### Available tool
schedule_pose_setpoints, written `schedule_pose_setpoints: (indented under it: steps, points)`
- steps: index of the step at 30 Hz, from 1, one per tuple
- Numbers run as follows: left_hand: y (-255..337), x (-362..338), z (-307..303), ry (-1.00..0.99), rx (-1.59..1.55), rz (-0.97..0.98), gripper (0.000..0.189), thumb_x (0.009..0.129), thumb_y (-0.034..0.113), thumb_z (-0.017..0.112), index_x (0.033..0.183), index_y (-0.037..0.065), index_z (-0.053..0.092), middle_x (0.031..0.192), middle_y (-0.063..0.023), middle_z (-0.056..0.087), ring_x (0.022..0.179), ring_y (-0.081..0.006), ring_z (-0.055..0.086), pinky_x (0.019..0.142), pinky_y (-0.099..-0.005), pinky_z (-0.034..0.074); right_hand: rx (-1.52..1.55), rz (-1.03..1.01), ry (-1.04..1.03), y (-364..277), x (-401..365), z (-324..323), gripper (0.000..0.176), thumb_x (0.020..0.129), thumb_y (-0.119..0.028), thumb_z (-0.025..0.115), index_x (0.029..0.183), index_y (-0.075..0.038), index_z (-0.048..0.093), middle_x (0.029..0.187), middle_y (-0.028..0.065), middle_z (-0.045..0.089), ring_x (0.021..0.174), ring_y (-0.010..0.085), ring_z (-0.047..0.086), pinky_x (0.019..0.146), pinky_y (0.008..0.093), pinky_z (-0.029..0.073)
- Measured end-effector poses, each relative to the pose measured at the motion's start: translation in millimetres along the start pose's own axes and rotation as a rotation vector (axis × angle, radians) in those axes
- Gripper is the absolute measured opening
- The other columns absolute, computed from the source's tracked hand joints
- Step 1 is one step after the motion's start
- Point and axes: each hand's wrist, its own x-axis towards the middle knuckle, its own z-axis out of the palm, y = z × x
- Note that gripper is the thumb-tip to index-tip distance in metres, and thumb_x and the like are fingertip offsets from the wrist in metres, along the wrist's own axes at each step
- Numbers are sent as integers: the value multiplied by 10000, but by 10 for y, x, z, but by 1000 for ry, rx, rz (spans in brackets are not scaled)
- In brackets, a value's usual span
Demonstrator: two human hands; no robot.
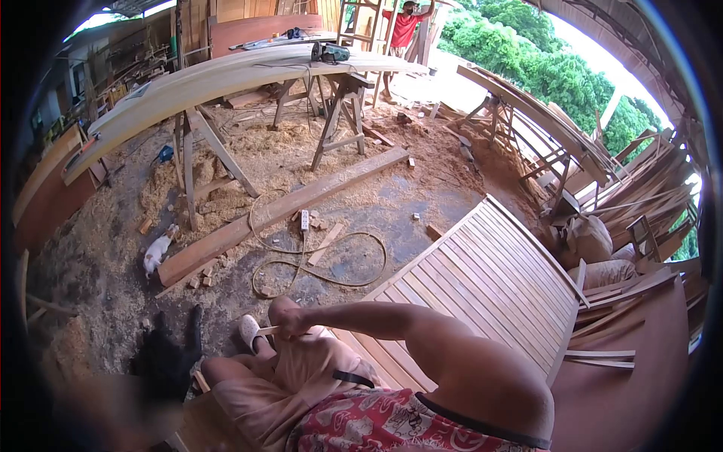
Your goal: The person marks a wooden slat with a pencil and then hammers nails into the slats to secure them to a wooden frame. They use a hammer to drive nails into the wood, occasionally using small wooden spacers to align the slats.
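Note:
My right hand (292, 322) is closed near my raised knee. From its fingers sticks out a short pale strip (266, 331), which looks like wood; the rest of it is hidden in the fist. Beside my right arm lies a large slatted wooden panel (482, 275), its slats running lengthwise inside a frame. A white shoe (248, 330) shows on my foot just beyond the strip. My left hand does not show; the lower left corner is blurred.
A long board (226, 79) rests on trestles, with a power tool (330, 53) on it. A thick beam (301, 207), an extension cord (331, 285) and sawdust cover the floor. A black dog (169, 354) and a small white animal (158, 250) are left. Another person (405, 30) stands behind.

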Motion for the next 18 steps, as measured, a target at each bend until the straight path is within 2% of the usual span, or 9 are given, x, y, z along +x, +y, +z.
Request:
schedule_pose_setpoints:
  steps: [2, 5, 8, 11, 13, 14, 16, 17, 18]
  points:
    - [317, 423, -229, 193, -37, 51, 377, 960, 408, 613, 1165, 99, 681, 1296, -168, 600, 1024, -378, 645, 802, -573, 532, 36, -1, 3, -47, -34, -51, 315, 512, -310, 733, 666, -37, 705, 656, 186, 621, 669, 343, 626, 641, 436, 477]
    - [665, 1013, -562, 400, -72, 123, 378, 960, 406, 615, 1167, 97, 681, 1291, -168, 604, 1028, -376, 644, 809, -567, 531, -63, -161, 173, 67, -39, 24, 296, 515, -315, 743, 607, -40, 681, 612, 185, 597, 627, 357, 608, 615, 438, 470]
    - [877, 1446, -794, 497, -80, 162, 379, 959, 403, 617, 1168, 94, 682, 1285, -168, 609, 1032, -373, 644, 817, -561, 529, -38, -228, 269, 14, -20, -19, 284, 532, -313, 742, 584, -44, 667, 604, 179, 590, 612, 368, 597, 602, 450, 460]
    - [980, 1669, -859, 521, -94, 185, 379, 959, 401, 619, 1170, 92, 683, 1279, -169, 613, 1036, -370, 643, 824, -555, 527, -194, -158, 157, 123, 23, 67, 286, 566, -319, 725, 597, -40, 670, 644, 194, 604, 669, 385, 603, 646, 464, 459]
    - [963, 1732, -857, 517, -95, 185, 380, 959, 400, 620, 1171, 91, 683, 1275, -169, 616, 1039, -368, 643, 829, -551, 526, 107, -140, 95, 395, 69, 363, 311, 661, -340, 712, 731, -37, 718, 764, 205, 657, 807, 371, 638, 758, 460, 474]
    - [961, 1807, -849, 520, -97, 186, 380, 959, 399, 621, 1172, 90, 683, 1273, -169, 618, 1040, -368, 643, 832, -549, 526, 107, -148, 95, 248, 82, 237, 311, 661, -340, 712, 731, -37, 718, 764, 205, 657, 807, 371, 638, 758, 460, 474]
    - [892, 1882, -862, 513, -88, 189, 381, 959, 397, 622, 1173, 88, 684, 1269, -169, 621, 1043, -366, 642, 837, -545, 525, -365, 27, -86, -204, 16, -154, 371, 771, -382, 684, 909, -43, 742, 903, 208, 692, 966, 324, 656, 887, 446, 466]
    - [867, 1920, -863, 507, -90, 188, 381, 958, 396, 623, 1173, 88, 684, 1267, -169, 622, 1044, -365, 642, 839, -543, 524, -362, 23, -90, -221, -24, -141, 371, 771, -382, 684, 909, -43, 742, 903, 208, 692, 966, 324, 656, 887, 446, 466]
    - [847, 1937, -856, 501, -91, 185, 381, 958, 396, 623, 1174, 87, 684, 1265, -169, 624, 1045, -364, 642, 842, -541, 524, -192, 18, -90, -164, -51, -100, 345, 776, -355, 677, 911, -44, 739, 911, 202, 691, 960, 330, 655, 877, 452, 466]
